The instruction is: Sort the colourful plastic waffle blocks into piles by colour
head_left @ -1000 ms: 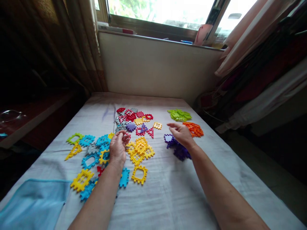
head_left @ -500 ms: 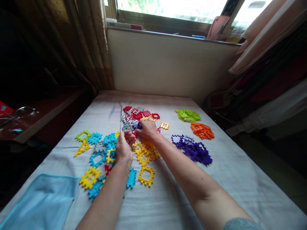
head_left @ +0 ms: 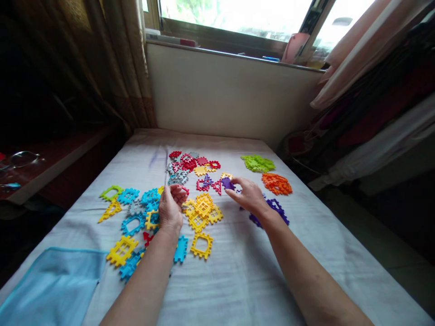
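A purple piece [head_left: 227,183] is pinched in my right hand [head_left: 248,195], which is just left of the purple pile [head_left: 278,210]. My left hand [head_left: 171,206] has its fingers curled around a red piece [head_left: 185,190], between the blue pieces [head_left: 133,224] and the yellow pieces [head_left: 204,206]. Beyond my hands lie red pieces [head_left: 188,163] mixed with grey ones [head_left: 178,176]. A small purple triangle [head_left: 206,181] rests by two red pieces, one of them a red triangle [head_left: 217,187].
A green pile [head_left: 258,163] and an orange pile [head_left: 277,184] lie at the right. A light blue cloth [head_left: 54,285] covers the near left corner of the sheet [head_left: 217,290]. Behind are a wall [head_left: 231,95] and a curtain [head_left: 112,68].
My right hand has moved right, away from my left hand, carrying the purple piece toward the purple pile. The view has shifted slightly. My left hand still holds the red piece.
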`<state>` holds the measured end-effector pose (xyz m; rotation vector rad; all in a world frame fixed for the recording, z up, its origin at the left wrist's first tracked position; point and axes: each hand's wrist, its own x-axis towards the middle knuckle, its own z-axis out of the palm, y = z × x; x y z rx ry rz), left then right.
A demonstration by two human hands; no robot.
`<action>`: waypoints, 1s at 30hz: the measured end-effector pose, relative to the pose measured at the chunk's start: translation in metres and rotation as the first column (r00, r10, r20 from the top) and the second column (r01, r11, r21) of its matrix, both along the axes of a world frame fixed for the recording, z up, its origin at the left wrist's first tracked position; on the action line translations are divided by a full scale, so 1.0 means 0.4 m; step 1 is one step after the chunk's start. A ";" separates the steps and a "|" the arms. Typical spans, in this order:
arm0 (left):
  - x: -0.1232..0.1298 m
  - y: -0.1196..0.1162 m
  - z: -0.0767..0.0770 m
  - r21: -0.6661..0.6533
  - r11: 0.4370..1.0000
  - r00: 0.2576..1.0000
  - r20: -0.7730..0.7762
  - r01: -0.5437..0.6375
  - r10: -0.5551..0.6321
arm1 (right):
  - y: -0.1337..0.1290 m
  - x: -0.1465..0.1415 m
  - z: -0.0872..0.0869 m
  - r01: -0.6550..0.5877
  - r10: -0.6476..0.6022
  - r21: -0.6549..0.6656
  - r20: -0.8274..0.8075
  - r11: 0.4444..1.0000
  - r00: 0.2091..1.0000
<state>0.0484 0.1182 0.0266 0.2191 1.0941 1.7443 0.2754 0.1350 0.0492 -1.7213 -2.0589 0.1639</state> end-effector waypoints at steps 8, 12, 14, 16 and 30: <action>-0.002 0.002 0.001 -0.005 1.000 1.000 0.025 -0.006 0.006 | -0.140 0.218 -0.065 0.196 -0.208 0.116 0.110 0.974 0.972; -0.002 -0.001 0.005 -0.003 1.000 1.000 0.029 0.003 -0.003 | -0.167 0.236 -0.079 0.200 -0.217 0.133 0.137 0.971 0.966; -0.002 0.000 0.003 -0.004 1.000 0.999 0.035 0.005 -0.005 | -0.169 0.229 -0.070 0.188 -0.208 0.139 0.143 0.972 0.968; -0.003 0.001 0.000 -0.001 1.000 0.999 0.036 0.010 -0.010 | -0.160 0.207 -0.053 0.167 -0.188 0.154 0.139 0.974 0.972; -0.003 0.009 -0.015 0.016 1.000 1.000 0.010 0.010 -0.010 | 0.102 -0.170 -0.049 -0.081 0.105 -0.112 0.224 0.990 0.969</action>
